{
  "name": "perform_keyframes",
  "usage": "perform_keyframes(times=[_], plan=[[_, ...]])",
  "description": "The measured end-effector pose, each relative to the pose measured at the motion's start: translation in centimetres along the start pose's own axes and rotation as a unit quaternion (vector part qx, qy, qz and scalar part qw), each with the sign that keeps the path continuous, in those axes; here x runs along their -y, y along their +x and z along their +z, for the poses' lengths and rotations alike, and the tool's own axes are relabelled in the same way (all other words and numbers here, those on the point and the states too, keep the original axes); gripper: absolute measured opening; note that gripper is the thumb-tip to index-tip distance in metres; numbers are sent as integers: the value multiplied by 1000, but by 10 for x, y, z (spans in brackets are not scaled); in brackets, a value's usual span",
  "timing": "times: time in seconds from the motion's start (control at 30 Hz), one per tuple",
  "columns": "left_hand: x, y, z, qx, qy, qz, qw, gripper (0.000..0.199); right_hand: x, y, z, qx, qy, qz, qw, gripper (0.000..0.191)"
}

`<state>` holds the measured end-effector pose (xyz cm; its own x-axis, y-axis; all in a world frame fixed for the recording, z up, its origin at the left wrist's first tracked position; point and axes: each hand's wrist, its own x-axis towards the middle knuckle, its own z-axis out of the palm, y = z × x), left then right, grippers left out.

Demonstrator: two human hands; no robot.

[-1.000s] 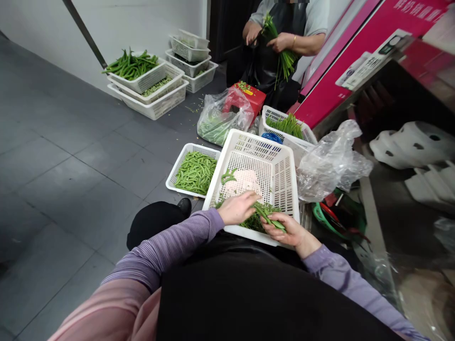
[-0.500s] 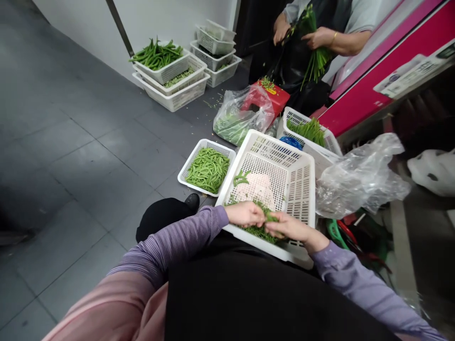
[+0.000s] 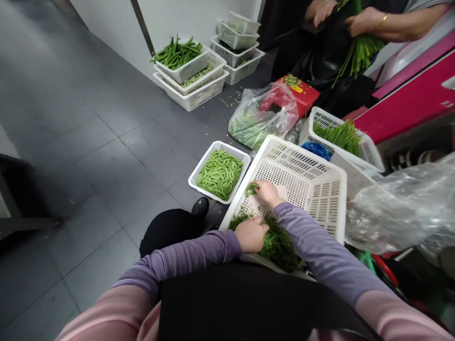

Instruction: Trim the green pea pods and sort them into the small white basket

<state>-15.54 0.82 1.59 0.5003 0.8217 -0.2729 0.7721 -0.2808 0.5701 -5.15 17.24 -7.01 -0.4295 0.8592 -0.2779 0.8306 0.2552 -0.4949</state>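
In the head view a large white basket stands in front of my lap. My right hand reaches into its left middle, fingers closed on a few green pea pods. Nearer to me, my left hand is over a heap of dark green stringy trimmings in the same basket. Its fingers are bent, and whatever they hold is hidden. Just left of this basket a small white basket is heaped with green pea pods.
A co-worker's hands hold long green stalks at the upper right. A clear bag with greens lies beyond the basket, before a red box. Stacked white baskets stand by the wall. Crumpled plastic is at right.
My hands have parted. The right one has moved forward to the pods in the large basket; the left one stays near the trimmings. The camera view has shifted, moving the scene about.
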Motion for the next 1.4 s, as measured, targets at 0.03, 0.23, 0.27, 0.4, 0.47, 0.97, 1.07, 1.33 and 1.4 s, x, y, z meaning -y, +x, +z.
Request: perform_keyframes(times=[0.03, 0.23, 0.27, 0.4, 0.47, 0.97, 1.07, 1.33, 1.4], plan=[[1, 1, -1, 19, 1, 5, 1000, 33, 2, 4, 4, 10, -13, -10, 1000, 25], [2, 3, -8, 26, -11, -28, 999, 21, -18, -15, 8, -14, -63, -37, 997, 18], [2, 4, -10, 4, -29, -57, 998, 20, -24, -26, 6, -30, -60, -44, 997, 19], [3, 10, -14, -23, -259, -161, 952, 22, -34, -84, -9, -85, 1, -54, 995, 16], [3, 15, -14, -1, -399, -182, 899, 22, -27, -112, -16, -95, 41, -55, 993, 19], [-6, 13, -1, 73, -374, -113, 918, 13, 25, -198, -53, -84, 488, 95, 864, 33], [4, 12, 7, 67, -169, -98, 979, 7, 23, -202, -67, -122, 599, 85, 787, 32], [-14, 4, -4, 71, -339, 34, 938, 36, 34, -199, -53, -102, 527, 94, 838, 24], [-16, 2, -9, 82, -295, 39, 951, 35, 34, -201, -51, -143, 398, 77, 903, 22]])
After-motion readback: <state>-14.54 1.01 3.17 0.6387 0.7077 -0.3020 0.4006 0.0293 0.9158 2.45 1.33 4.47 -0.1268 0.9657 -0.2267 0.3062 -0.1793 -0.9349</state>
